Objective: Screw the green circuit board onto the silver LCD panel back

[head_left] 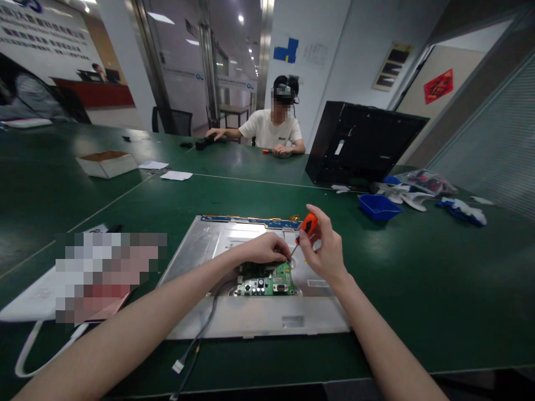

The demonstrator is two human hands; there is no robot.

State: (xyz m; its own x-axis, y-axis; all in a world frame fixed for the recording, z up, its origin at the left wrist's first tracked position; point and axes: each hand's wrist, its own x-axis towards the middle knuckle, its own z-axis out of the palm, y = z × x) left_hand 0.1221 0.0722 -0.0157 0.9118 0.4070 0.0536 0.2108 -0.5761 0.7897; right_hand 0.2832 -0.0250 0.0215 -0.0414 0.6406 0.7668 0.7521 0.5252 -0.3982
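Note:
A screwdriver [309, 224] with an orange and black handle is gripped in my right hand [326, 250], tilted so its tip meets the far right corner of a green circuit board [271, 281]. My left hand [267, 249] is closed, its fingertips pinched beside the screwdriver tip; whatever they hold is too small to make out. Beneath both hands lies a silver metal display panel [200, 245], flat on the table, with a blue strip board [238, 223] along its far edge. A dark cable [208, 320] runs from the circuit board over the near edge, ending in a white connector [178, 366].
The green table [418, 301] carries a black monitor housing [363, 142], a blue tray [379, 206] and gloves [462, 211] at the right. A white box [106, 164] and papers lie left. Across the table sits a person [273, 125], one hand near an orange-handled tool.

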